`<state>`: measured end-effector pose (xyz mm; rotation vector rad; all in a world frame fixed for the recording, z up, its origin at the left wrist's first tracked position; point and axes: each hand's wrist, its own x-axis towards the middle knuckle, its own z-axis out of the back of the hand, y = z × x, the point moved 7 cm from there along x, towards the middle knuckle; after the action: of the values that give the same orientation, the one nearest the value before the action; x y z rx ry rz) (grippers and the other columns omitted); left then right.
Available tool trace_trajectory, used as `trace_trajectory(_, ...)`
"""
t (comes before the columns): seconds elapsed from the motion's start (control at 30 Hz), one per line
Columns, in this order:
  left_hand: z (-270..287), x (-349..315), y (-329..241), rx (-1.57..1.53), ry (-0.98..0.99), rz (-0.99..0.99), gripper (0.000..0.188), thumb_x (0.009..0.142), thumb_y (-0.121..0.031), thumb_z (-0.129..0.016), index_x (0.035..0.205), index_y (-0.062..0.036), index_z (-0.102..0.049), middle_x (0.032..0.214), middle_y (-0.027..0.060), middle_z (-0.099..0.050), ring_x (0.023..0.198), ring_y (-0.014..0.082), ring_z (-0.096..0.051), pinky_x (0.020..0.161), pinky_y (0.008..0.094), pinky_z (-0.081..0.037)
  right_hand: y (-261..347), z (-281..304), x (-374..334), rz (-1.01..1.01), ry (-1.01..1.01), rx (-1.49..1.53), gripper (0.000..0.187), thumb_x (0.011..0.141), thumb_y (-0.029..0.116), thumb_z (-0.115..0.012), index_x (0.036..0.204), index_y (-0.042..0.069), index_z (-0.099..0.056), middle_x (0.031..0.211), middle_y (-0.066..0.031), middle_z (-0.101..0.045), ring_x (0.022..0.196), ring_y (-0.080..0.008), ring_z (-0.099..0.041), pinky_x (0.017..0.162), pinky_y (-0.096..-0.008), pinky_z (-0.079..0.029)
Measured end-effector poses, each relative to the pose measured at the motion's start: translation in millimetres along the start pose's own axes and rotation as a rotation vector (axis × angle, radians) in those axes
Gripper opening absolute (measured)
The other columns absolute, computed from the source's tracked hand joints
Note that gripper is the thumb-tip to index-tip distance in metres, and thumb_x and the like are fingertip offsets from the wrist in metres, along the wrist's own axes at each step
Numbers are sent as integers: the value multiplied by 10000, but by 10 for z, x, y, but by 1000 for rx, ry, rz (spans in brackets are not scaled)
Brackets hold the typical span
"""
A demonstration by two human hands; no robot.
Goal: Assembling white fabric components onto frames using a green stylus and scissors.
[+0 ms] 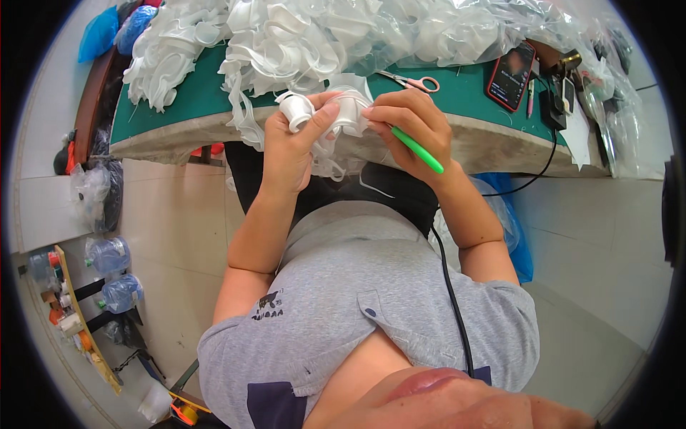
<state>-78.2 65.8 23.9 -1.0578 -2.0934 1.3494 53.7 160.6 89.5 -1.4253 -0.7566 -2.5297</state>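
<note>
A soft white moulded piece (pixel 347 118) with curved, glossy surfaces is held up at the table's near edge. My left hand (pixel 289 151) is closed on it, thumb and fingers pinching it; one rounded white end (pixel 296 111) sticks out on the left. My right hand (pixel 416 127) is closed round a slim tool with a bright green handle (pixel 417 149). Its fingertips meet the right side of the white piece. The tool's working tip is hidden, so its kind cannot be told. Thin white strips (pixel 329 167) hang below the piece, over my lap.
A large heap of similar white pieces (pixel 279 43) and clear plastic bags (pixel 457 32) covers the back of the green tabletop (pixel 193 93). Pink-handled scissors (pixel 423 84) lie just beyond my right hand. Farther right are a phone (pixel 510 77) and a black cable (pixel 541 170) running down.
</note>
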Motion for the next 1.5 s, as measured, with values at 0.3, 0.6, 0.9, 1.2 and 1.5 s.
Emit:
trace_trajectory(0.3, 113, 9, -13, 50, 4, -74, 269, 808, -76, -696, 1045, 30, -628, 863, 53, -648, 689, 54, -568, 583, 183, -437, -215, -17, -35, -183, -51, 13, 104, 769, 4, -688, 864, 28, -654, 803, -89, -601, 718, -216, -574, 633, -291, -443)
trace_trajectory(0.6, -175, -24, -116, -95, 260, 12, 471, 843, -100, -653, 1235, 102, -489, 1118, 149, -590, 972, 185, -602, 842, 292, -481, -767, -84, -314, -738, -190, 956, 160, 937, 141, -539, 927, 15, -637, 838, -32, -602, 739, -99, -520, 679, -263, -413)
trace_trajectory(0.9, -357, -46, -97, -72, 365, -10, 563, 874, -118, -628, 1334, 100, -387, 1308, 197, -493, 1222, 246, -487, 1015, 350, -394, 89, 143, -112, 156, 9, -273, 316, 667, 63, -729, 973, 100, -658, 946, -74, -636, 813, -226, -572, 745, -349, -461)
trace_trajectory(1.2, 51, 55, -235, -184, 131, -116, 631, 911, -198, -607, 1397, 59, -298, 1425, 196, -378, 1313, 267, -401, 1018, 332, -405, 267, 729, -441, 121, -452, -273, 242, 895, 129, -600, 1023, 93, -397, 1000, -105, -470, 737, -182, -583, 642, -299, -538)
trace_trajectory(1.5, 22, 35, -234, -106, 189, -169, 507, 928, -259, -577, 1308, 35, -414, 1204, 256, -564, 1081, 278, -598, 798, 310, -541, -381, 700, -550, -372, -706, 288, 169, 867, -10, -586, 1027, 30, -549, 1079, -109, -551, 971, -133, -518, 877, -259, -413)
